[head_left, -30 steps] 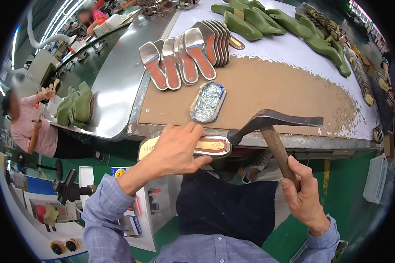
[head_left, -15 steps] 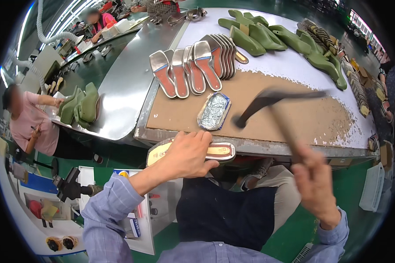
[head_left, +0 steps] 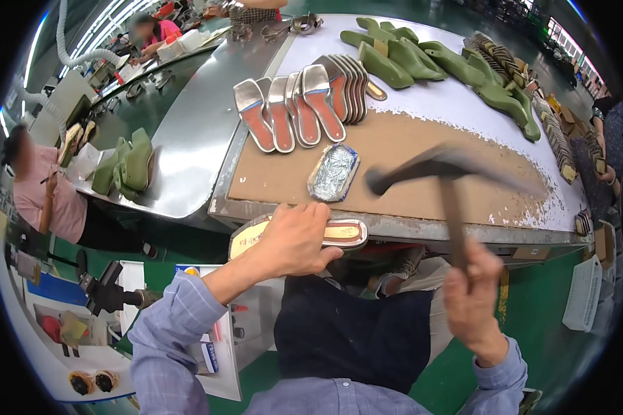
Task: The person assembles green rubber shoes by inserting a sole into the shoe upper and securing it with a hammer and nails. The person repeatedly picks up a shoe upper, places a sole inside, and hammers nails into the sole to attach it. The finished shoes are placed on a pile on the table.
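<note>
Left hand: the left hand [head_left: 294, 238] lies palm down over a flat sandal sole [head_left: 332, 233] at the near edge of the workbench [head_left: 429, 104], fingers curled over it and pressing it in place.
Sandal sole: gold insole with a silver rim; its right end shows past the fingers, just below the bench edge and in front of the person's lap.
Right hand: the right hand [head_left: 472, 294] is clenched around the wooden handle of a hammer [head_left: 444, 181], low right, near the bench edge.
Hammer: raised over the brown board [head_left: 394, 162], its dark head blurred, to the right of and above the sole, not touching it.
Brown board: covers the near part of the bench; a silver foil-like insole piece [head_left: 333, 173] lies on it, just left of the hammer head.
Sole row: finished soles [head_left: 291, 111] with silver rims fanned in an overlapping row, farther back on the left.
Far bench: green shoe lasts [head_left: 422, 59] across the far side.
Left side: a person in pink [head_left: 38, 187] at a metal counter.
</note>
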Demonstrator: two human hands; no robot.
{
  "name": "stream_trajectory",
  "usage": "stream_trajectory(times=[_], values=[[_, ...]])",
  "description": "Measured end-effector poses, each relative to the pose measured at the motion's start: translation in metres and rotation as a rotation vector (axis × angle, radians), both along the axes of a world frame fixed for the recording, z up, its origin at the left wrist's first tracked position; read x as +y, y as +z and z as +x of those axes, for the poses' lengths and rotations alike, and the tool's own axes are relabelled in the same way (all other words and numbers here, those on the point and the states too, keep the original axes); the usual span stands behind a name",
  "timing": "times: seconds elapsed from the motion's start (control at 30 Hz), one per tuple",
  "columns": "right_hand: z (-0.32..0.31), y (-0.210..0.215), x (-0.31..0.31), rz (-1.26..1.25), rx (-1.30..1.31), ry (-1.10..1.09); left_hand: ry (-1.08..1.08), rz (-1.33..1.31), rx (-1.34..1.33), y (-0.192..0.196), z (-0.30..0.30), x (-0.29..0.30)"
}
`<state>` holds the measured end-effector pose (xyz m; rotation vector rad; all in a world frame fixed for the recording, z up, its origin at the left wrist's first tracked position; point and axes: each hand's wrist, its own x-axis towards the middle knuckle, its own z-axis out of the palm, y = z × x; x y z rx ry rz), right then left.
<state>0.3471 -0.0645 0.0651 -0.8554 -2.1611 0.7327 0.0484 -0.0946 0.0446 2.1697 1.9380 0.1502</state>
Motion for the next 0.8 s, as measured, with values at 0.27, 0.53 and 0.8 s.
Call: stream_trajectory(times=[0.27, 0.53, 0.8], values=[[0.004, -0.032, 0.068, 0.223, -0.458, -0.277, -0.082, -0.101, 0.014, 0.009, -0.001, 0.006], [0.041, -0.097, 0.129, 0.405, -0.607, -0.407, 0.559, 0.788, -0.914, 0.052, -0.182, -0.028], [-0.087, -0.097, 0.211, -0.227, -0.035, -0.169, 1.193, 0.834, -0.310, -0.111, -0.322, -0.064]])
